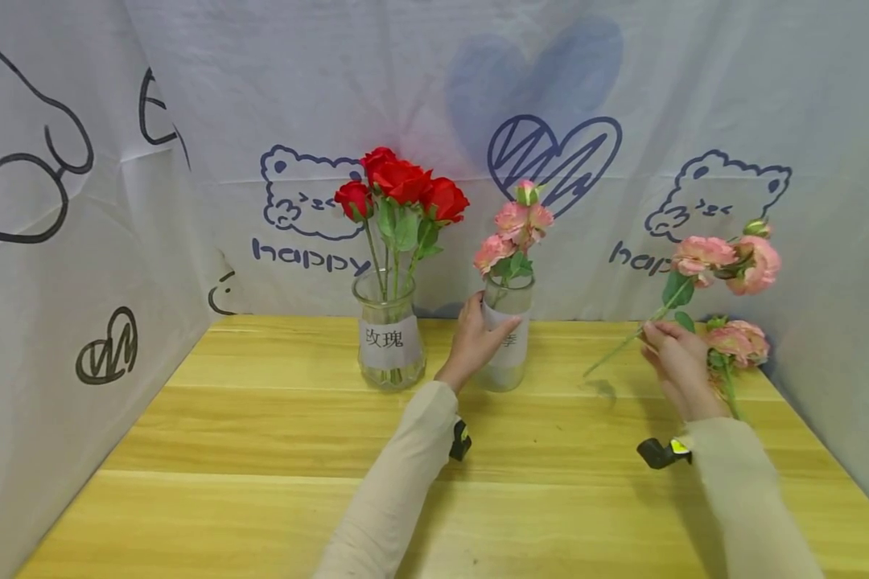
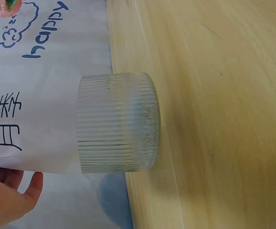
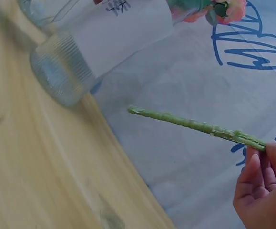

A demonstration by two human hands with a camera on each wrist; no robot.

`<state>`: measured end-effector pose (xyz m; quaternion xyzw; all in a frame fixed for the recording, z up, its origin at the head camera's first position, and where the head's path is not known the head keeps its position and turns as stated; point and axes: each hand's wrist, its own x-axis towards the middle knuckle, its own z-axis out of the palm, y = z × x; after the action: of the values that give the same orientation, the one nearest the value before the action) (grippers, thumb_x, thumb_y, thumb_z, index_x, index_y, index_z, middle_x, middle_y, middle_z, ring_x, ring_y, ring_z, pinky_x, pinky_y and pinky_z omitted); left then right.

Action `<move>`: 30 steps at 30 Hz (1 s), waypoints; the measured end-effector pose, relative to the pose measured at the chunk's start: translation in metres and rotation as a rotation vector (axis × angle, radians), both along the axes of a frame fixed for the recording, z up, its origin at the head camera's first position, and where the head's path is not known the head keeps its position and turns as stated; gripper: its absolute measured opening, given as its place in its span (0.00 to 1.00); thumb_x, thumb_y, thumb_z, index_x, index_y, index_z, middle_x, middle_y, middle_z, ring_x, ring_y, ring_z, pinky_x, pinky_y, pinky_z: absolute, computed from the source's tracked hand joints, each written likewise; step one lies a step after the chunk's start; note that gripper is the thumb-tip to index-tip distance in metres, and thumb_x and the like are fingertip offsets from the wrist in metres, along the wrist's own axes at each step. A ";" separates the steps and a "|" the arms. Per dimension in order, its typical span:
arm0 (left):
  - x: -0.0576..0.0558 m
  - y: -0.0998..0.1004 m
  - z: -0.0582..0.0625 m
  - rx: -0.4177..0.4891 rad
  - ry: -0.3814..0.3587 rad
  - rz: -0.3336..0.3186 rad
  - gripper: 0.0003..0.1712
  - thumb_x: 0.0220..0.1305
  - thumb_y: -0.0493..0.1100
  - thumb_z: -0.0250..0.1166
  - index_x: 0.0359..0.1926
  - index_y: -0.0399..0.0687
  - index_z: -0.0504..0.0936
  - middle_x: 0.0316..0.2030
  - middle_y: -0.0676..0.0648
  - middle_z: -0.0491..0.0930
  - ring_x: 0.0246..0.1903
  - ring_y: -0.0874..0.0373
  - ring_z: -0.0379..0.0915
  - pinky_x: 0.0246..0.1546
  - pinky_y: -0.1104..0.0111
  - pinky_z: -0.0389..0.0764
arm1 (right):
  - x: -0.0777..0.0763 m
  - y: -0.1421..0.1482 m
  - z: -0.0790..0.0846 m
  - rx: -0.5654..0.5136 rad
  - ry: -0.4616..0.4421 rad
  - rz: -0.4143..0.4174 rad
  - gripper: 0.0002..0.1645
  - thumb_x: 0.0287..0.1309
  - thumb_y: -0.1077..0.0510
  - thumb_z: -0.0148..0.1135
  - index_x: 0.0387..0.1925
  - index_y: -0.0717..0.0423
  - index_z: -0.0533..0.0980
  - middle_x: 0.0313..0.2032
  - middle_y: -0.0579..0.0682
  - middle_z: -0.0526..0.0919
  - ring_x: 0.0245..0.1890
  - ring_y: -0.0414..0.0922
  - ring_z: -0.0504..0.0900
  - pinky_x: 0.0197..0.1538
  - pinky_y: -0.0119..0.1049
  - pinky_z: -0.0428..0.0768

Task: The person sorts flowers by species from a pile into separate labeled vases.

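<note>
My left hand (image 1: 475,338) grips the ribbed glass vase (image 2: 118,123), thumb across its front, other fingers at its left side and behind. The vase stands upright with a white paper label (image 2: 37,114) and holds pink flowers (image 1: 516,225). Over to the right, my right hand (image 1: 681,362) pinches the green stem (image 3: 195,125) of another pink flower (image 1: 704,256) between thumb and fingers. That stem slants down to the left, its lower end apart from the vase, with the blooms up at the right. Another pink flower (image 1: 740,342) lies on the table beside the right hand, partly hidden.
A second glass vase (image 1: 391,370) with red roses (image 1: 403,180) and a label stands left of the gripped one. White cloth walls (image 1: 319,72) with blue and black drawings rise behind and beside the wooden table (image 1: 261,450).
</note>
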<state>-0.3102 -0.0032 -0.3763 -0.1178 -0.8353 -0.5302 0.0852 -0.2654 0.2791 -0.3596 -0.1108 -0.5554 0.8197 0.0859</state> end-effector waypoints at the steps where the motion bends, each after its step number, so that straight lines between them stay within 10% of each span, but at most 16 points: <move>1: 0.000 0.000 0.000 0.000 0.000 0.000 0.46 0.63 0.55 0.65 0.71 0.34 0.56 0.66 0.34 0.62 0.66 0.43 0.57 0.63 0.52 0.64 | -0.001 -0.002 0.002 -0.010 0.000 -0.022 0.06 0.64 0.63 0.59 0.30 0.55 0.74 0.34 0.44 0.73 0.34 0.36 0.77 0.34 0.24 0.78; 12: -0.001 0.000 -0.001 -0.007 0.000 0.000 0.46 0.63 0.56 0.65 0.71 0.34 0.56 0.65 0.34 0.62 0.65 0.43 0.58 0.63 0.53 0.64 | -0.019 -0.019 0.025 -0.091 -0.015 -0.223 0.01 0.62 0.61 0.62 0.33 0.55 0.78 0.39 0.46 0.73 0.35 0.37 0.77 0.28 0.24 0.76; 30: -0.002 0.000 -0.001 -0.008 0.001 0.003 0.46 0.63 0.55 0.65 0.70 0.34 0.56 0.65 0.34 0.62 0.65 0.43 0.58 0.63 0.52 0.65 | -0.038 -0.064 0.088 -0.215 0.180 -0.168 0.03 0.63 0.66 0.60 0.32 0.61 0.75 0.35 0.49 0.78 0.33 0.40 0.77 0.23 0.25 0.70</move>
<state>-0.3118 -0.0033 -0.3774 -0.1172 -0.8376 -0.5266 0.0858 -0.3030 0.2146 -0.2711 -0.0913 -0.4435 0.8709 0.1913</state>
